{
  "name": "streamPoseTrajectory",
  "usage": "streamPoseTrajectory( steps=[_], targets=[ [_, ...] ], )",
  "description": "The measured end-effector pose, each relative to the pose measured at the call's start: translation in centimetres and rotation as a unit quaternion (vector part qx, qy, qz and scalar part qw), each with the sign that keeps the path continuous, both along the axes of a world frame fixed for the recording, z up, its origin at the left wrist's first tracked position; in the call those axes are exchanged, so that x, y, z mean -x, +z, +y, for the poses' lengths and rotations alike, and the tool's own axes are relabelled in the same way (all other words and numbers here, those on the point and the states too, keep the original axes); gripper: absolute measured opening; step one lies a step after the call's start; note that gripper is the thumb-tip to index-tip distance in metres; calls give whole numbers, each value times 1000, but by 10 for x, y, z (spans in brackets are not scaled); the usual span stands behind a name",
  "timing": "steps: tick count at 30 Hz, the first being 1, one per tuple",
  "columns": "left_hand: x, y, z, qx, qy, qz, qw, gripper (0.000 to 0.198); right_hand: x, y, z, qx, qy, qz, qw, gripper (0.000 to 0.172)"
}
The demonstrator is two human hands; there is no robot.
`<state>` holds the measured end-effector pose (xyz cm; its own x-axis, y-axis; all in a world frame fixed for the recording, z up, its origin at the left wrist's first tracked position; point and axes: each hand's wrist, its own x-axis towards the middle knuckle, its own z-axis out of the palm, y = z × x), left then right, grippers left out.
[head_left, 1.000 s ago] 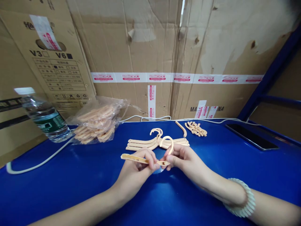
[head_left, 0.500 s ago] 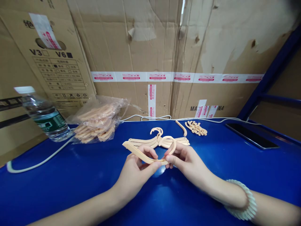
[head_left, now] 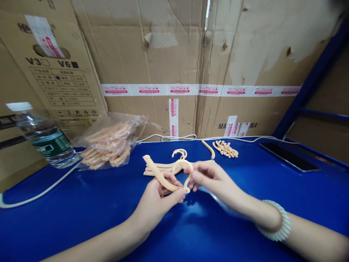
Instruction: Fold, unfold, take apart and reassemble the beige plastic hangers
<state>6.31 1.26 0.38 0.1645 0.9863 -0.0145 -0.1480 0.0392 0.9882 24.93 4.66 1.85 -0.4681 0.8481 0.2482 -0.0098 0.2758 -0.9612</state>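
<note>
Between thumb and fingers, my left hand (head_left: pixel 160 193) grips a beige plastic hanger arm (head_left: pixel 159 175), its free end pointing up and left. A curved hanger hook (head_left: pixel 190 174) meets the arm's lower end. My right hand (head_left: pixel 207 174) pinches that hook by its side; whether the two parts are locked together cannot be made out. Just behind my hands lie several beige folding hangers (head_left: pixel 155 165) in a stack, their hooks (head_left: pixel 180 153) pointing away from me. My right hand partly hides this stack.
A loose hanger arm (head_left: pixel 208 149) and a pile of hooks (head_left: pixel 225 149) lie farther back. At left stand a bag of hanger parts (head_left: pixel 109 142) and a water bottle (head_left: pixel 49 142). A phone (head_left: pixel 289 156) lies right. A white cable (head_left: pixel 40 195) and cardboard (head_left: pixel 152 65) border the blue table (head_left: pixel 81 218).
The hook has turned relative to the arm, and my right hand has shifted its grip from the joint up to the hook's side. The view has moved slightly right.
</note>
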Motion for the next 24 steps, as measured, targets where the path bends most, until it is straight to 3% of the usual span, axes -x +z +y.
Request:
streamPoseTrajectory(
  steps=[2,3,5,8,14,18,21,24],
  targets=[
    [1,1,0,21,13,-23,999,37,-22,9,23,-121,-61,-68,988,32],
    [1,2,0,28,18,-35,999,38,-36,13,36,-204,-100,-137,964,29],
    [1,1,0,35,23,-54,998,39,-62,17,62,-369,-148,-331,856,23],
    [1,1,-1,29,25,-59,998,37,-89,13,88,-391,-116,-410,816,25],
    [4,1,1,30,10,-60,998,37,-90,-5,98,-367,-78,-416,828,19],
    [6,0,1,28,11,-67,997,36,-86,-5,94,-358,-125,-360,853,18],
    [7,-3,1,23,11,-70,997,37,-78,5,81,-318,-196,-261,890,21],
    [8,-5,2,22,7,-63,998,39,-61,20,57,-218,-225,-79,946,20]
  ],
)
